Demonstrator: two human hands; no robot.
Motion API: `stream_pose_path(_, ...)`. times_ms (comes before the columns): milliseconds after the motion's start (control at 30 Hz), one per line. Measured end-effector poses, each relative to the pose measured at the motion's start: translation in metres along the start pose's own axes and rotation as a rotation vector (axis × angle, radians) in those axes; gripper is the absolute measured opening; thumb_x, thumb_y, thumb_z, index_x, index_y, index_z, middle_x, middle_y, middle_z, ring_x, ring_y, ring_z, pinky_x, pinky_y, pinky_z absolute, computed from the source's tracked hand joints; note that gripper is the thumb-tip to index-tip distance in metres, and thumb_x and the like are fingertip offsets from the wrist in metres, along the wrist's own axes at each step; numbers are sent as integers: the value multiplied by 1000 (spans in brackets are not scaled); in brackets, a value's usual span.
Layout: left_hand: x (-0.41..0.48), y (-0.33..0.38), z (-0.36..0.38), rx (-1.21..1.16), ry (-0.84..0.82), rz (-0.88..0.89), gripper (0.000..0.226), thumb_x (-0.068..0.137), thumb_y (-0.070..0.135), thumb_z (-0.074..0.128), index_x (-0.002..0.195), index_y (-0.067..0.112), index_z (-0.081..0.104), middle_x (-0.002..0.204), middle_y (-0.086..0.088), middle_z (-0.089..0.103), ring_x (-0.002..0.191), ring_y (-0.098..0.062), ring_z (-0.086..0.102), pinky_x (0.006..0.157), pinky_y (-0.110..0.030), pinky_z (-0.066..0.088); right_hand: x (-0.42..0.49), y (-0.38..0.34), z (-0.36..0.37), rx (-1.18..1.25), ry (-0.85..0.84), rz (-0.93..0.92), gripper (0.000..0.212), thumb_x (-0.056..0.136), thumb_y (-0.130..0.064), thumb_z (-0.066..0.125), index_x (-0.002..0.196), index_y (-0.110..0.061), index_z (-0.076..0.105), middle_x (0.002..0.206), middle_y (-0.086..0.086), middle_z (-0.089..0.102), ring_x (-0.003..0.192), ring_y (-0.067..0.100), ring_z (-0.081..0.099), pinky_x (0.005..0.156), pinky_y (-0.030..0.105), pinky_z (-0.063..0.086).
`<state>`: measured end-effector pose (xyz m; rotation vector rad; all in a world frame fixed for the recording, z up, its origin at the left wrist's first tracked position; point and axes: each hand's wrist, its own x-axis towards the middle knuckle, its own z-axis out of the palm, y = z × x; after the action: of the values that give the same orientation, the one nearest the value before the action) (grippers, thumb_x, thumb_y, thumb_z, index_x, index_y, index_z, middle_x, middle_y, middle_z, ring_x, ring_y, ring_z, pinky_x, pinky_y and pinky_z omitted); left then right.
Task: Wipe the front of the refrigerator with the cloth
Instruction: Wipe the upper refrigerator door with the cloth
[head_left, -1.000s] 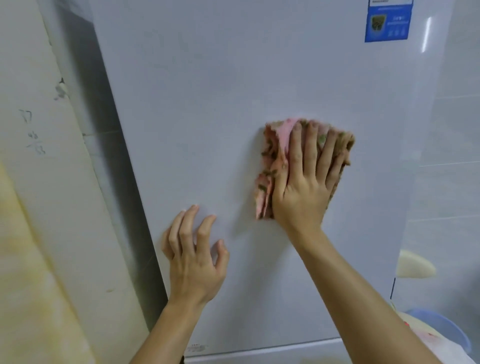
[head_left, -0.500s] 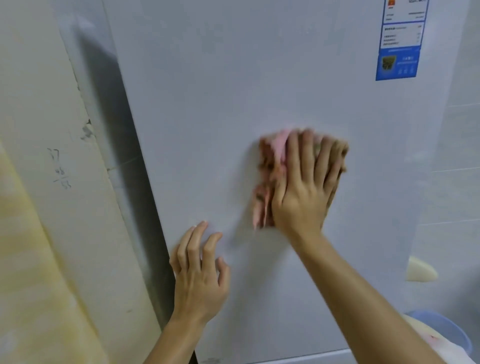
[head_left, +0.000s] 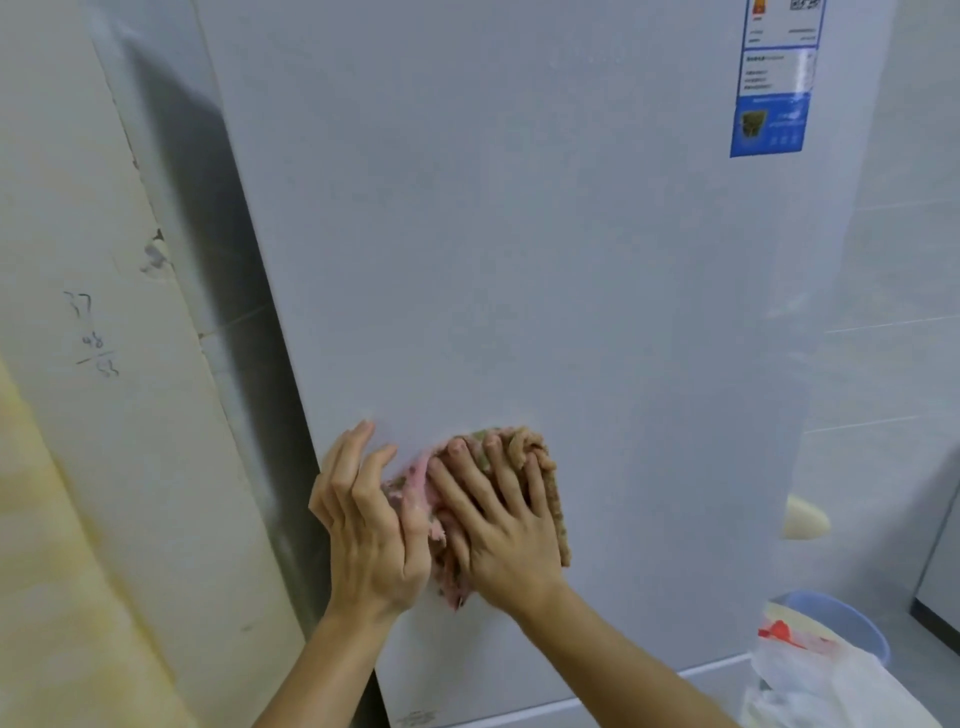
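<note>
The refrigerator's pale grey front door (head_left: 519, 260) fills most of the view. A pink and brown cloth (head_left: 550, 486) lies bunched flat against the lower part of the door. My right hand (head_left: 498, 530) presses on the cloth with fingers spread, covering most of it. My left hand (head_left: 369, 525) sits right beside it, fingers curled at the cloth's left edge and touching the pink part. Much of the cloth is hidden under both hands.
A blue and white label (head_left: 774, 93) is stuck at the door's upper right. A cream wall (head_left: 78, 364) with pencilled numbers stands to the left. A blue bucket (head_left: 831, 618) with a white plastic bag (head_left: 821, 680) sits at the lower right by tiled wall.
My right hand slid the cloth down and left across the door. My left hand, earlier flat on the door apart from it, has come up against the cloth's left edge.
</note>
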<state>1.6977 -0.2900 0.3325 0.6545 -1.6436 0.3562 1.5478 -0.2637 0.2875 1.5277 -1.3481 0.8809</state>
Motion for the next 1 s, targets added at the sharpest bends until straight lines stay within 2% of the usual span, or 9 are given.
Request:
stream_pose_path(133, 2, 3, 3, 24, 18, -16, 42, 99, 23, 46, 136, 3, 44, 151, -21, 40, 140, -40, 41, 110, -61, 36, 33, -2, -16, 19, -25, 21, 69, 109, -53, 36, 169, -26, 12, 177, -2, 3, 164, 24, 1, 133, 48, -1)
stream_pose_path(233, 10, 10, 1, 28, 65, -18, 47, 98, 23, 45, 139, 1, 42, 151, -24, 40, 138, -39, 42, 110, -57, 37, 110, -6, -36, 100, 51, 92, 59, 113, -46, 27, 166, -22, 20, 174, 0, 8, 163, 25, -4, 132, 48, -4)
stream_pose_path(367, 24, 11, 0, 43, 153, -53, 51, 103, 24, 41, 144, -5, 40, 151, -31, 39, 138, -42, 41, 115, -53, 36, 164, -17, -47, 115, 116, 161, 57, 111, -43, 35, 165, -23, 32, 173, 1, 22, 162, 24, 4, 132, 49, -1)
stream_pose_path(467, 29, 13, 5, 53, 190, -88, 55, 106, 29, 36, 145, -10, 40, 152, -32, 38, 142, -41, 37, 120, -48, 29, 118, -13, -37, 122, 54, -13, 57, 112, -42, 42, 165, -24, 33, 173, -1, 22, 163, 22, 11, 132, 48, 1)
stream_pose_path(567, 20, 20, 14, 87, 158, -86, 52, 102, 23, 40, 146, -6, 39, 154, -34, 35, 146, -43, 33, 123, -52, 27, 41, 9, -23, 99, -17, -141, 58, 110, -39, 48, 165, -27, 32, 174, -5, 15, 163, 17, 8, 132, 44, 4)
stream_pose_path(700, 5, 36, 33, 168, 62, -37, 50, 102, 22, 44, 146, -1, 41, 158, -29, 31, 148, -45, 29, 124, -55, 20, -37, 77, -22, 18, -104, -179, 85, 95, -47, 66, 167, -35, 21, 175, -14, 6, 162, 11, 3, 132, 40, 2)
stream_pose_path(800, 1, 56, 49, 187, 20, 15, 50, 101, 20, 48, 147, 2, 44, 159, -23, 31, 149, -46, 29, 123, -61, 24, -21, 132, -38, 49, -5, -47, 70, 101, -33, 58, 164, -32, 28, 171, -7, 21, 163, 15, 3, 132, 45, 5)
stream_pose_path(900, 10, 77, 63, 174, 14, 36, 49, 101, 22, 47, 149, 7, 45, 160, -21, 32, 151, -43, 28, 122, -62, 25, 62, 181, -64, 84, 207, 197, 56, 110, -29, 39, 164, -18, 27, 169, 4, 28, 163, 29, 11, 131, 54, 10)
stream_pose_path(1000, 28, 92, 74, 172, 32, 50, 50, 102, 22, 45, 150, 8, 46, 161, -20, 33, 153, -40, 26, 123, -61, 25, 155, 213, -93, 71, 368, 422, 55, 111, -31, 33, 163, -12, 35, 170, 14, 31, 159, 38, 22, 130, 58, 12)
